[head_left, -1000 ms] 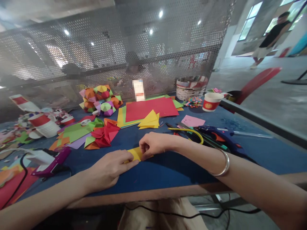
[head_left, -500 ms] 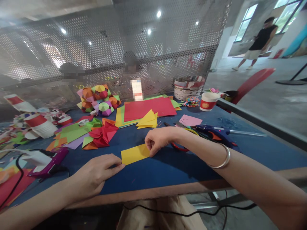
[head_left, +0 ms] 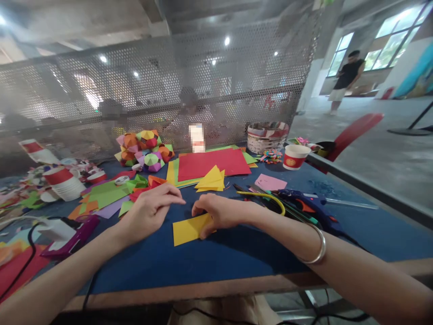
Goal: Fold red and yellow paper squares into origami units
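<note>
A folded yellow paper strip (head_left: pixel 187 232) lies on the blue tabletop in front of me. My right hand (head_left: pixel 216 214) is curved round its right end, the thumb on the near edge and the fingers bent over the far edge. The hand covers that end of the strip. My left hand (head_left: pixel 154 205) hovers to the left, off the strip, its index finger stretched out and nothing in it. Beyond the right hand lie folded yellow pieces (head_left: pixel 211 179), partly on a red sheet (head_left: pixel 213 163) that tops a stack of coloured paper.
Scissors with a yellow handle (head_left: pixel 282 205) and a blue glue gun (head_left: pixel 304 201) lie at the right. A paper cup (head_left: pixel 294 158) and a woven basket (head_left: pixel 267 137) stand behind. At left are folded paper balls (head_left: pixel 145 149), stacked cups (head_left: pixel 64 183) and a purple power strip (head_left: pixel 76 237).
My left hand has let go of the strip's left end and moved up and away. My right hand has gone from a tight pinch to a wider hold round the right end.
</note>
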Available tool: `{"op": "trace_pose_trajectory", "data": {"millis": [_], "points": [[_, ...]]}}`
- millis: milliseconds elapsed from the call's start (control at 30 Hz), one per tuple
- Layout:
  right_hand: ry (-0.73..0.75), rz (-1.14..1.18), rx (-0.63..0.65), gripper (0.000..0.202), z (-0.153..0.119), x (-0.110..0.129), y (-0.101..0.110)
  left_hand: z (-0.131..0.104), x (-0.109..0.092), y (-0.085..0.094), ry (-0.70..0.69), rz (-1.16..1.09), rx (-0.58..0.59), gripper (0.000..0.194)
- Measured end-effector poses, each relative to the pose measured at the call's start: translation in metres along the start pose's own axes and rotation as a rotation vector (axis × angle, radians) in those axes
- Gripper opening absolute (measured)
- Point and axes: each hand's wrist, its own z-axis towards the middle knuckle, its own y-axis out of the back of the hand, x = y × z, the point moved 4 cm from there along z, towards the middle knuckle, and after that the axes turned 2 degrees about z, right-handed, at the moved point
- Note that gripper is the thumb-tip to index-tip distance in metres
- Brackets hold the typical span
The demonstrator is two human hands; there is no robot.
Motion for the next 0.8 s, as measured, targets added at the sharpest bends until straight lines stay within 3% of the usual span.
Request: {"op": "trace_pose_trajectory", "data": {"millis": [100, 167, 300, 433, 600, 800], "points": [[-0.002, 0.019, -0.014, 0.045, 0.001, -0.001, -0.003, 0.015, 0.011, -0.014, 0.075, -0.158, -0.023, 0.03], [-0.029, 0.065, -0.018, 0.037, 0.003, -0.002, -0.004, 0.019, 0.025, -0.029, 0.223, -0.357, 0.041, 0.024], [-0.035, 0.214, -0.069, 0.021, 0.004, -0.005, -0.002, 0.017, 0.042, -0.051, 0.429, -0.621, 0.173, 0.042], [0.016, 0.272, -0.312, 0.006, 0.005, -0.006, 0.004, 0.007, 0.041, -0.059, 0.505, -0.742, 0.22, 0.061], [0.125, 0.081, -0.517, 0.021, 0.003, -0.006, 0.004, -0.006, 0.031, -0.062, 0.623, -1.041, 0.281, 0.074], [0.39, -0.163, -0.724, 0.023, -0.003, -0.003, -0.002, -0.007, 0.019, -0.059, 0.733, -1.153, 0.35, 0.07]]}}
